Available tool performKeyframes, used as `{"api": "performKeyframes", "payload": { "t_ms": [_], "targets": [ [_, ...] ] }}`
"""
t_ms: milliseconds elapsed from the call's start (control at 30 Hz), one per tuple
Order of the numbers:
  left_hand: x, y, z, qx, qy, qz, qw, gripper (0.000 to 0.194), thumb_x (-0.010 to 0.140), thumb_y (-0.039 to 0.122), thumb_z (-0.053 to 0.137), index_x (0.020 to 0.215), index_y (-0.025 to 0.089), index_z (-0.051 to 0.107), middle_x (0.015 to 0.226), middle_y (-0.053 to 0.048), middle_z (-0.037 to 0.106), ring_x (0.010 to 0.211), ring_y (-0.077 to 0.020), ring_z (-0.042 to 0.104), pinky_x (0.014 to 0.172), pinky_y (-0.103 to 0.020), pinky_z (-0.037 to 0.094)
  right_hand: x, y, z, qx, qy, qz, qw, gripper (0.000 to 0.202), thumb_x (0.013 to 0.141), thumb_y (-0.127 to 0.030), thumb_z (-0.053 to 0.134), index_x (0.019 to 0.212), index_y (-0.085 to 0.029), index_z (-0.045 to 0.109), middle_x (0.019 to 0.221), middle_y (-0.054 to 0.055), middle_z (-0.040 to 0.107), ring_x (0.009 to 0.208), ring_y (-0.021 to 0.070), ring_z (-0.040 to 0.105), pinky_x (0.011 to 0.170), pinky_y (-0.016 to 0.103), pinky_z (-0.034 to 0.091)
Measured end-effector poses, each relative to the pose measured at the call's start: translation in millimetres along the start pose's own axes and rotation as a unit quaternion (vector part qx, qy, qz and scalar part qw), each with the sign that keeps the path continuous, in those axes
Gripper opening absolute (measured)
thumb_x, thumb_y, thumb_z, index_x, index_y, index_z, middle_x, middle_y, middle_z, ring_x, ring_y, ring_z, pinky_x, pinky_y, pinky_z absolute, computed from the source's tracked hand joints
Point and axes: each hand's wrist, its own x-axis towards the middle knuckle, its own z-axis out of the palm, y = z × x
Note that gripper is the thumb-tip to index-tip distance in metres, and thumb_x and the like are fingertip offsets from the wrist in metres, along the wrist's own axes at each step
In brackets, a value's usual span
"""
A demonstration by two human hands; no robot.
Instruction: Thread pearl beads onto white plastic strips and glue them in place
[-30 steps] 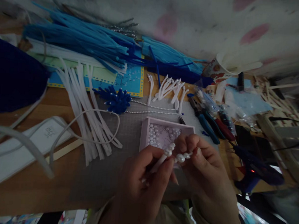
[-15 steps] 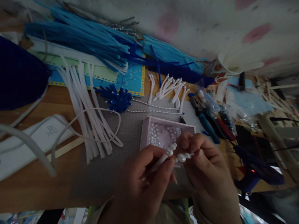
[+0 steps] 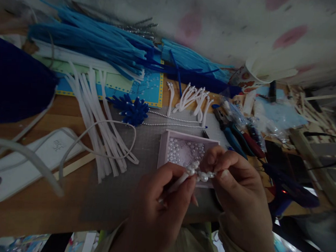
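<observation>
1. Left hand: thumb and forefinger pinch a white stem, pearl cluster at its upper end.
2. Right hand: thumb and forefinger pinch the outer end of a short row of pearl beads, which spans the gap between the hands.
3. Work position: stem and beads are held over the near side of the pink box. The box's left wall and far rim are visible; the fingers cover part of its near side.
4. Left clearance: gray mat extends from the left hand toward the white strips, which a looped cable crosses.
5. Right limit: pliers lie beyond the right hand; a glue gun with a lit red indicator is near its outer side.
6. Near limit: the table edge runs below the hands.
7. Surface: the mat lies on a wooden table.
8. Room: dim light; a pale curtain with pink blotches rises behind the table.
</observation>
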Motion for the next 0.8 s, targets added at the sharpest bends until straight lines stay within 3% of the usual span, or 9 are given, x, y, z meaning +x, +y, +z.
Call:
{"api": "performKeyframes", "payload": {
  "t_ms": [433,633,800],
  "targets": [
    [-1.0,-0.3,0.7,0.014,0.004,0.007,1.0,0.024,0.095,0.033,0.063,0.073,0.023,0.061,0.058,0.003,0.06,0.052,-0.0115,0.054,0.051,-0.024,0.039,-0.2,0.9,-5.1,0.015,-0.016,0.004,1.0,0.013,0.08,-0.032,0.087,0.077,-0.027,0.076,0.08,-0.001,0.062,0.076,0.0147,0.054,0.067,0.026,0.042],
    [0.1,-2.0,0.1,-0.006,-0.019,-0.029,0.999,0.028,0.095,0.037,0.062,0.071,0.023,0.06,0.058,0.004,0.056,0.051,-0.0108,0.046,0.051,-0.026,0.035,4.7,2.2,-8.0,0.046,-0.036,0.014,0.998,0.013,0.078,-0.035,0.088,0.074,-0.028,0.078,0.079,-0.001,0.063,0.073,0.0152,0.053,0.063,0.027,0.04],
    [0.3,-1.9,0.6,0.002,-0.01,-0.04,0.999,0.031,0.095,0.04,0.061,0.069,0.022,0.059,0.059,0.003,0.056,0.055,-0.0121,0.048,0.054,-0.027,0.035,8.6,1.9,-5.0,0.061,-0.021,0.017,0.998,0.015,0.078,-0.036,0.087,0.074,-0.026,0.077,0.078,0.0,0.062,0.072,0.015,0.053,0.064,0.027,0.041]
  ]
}}
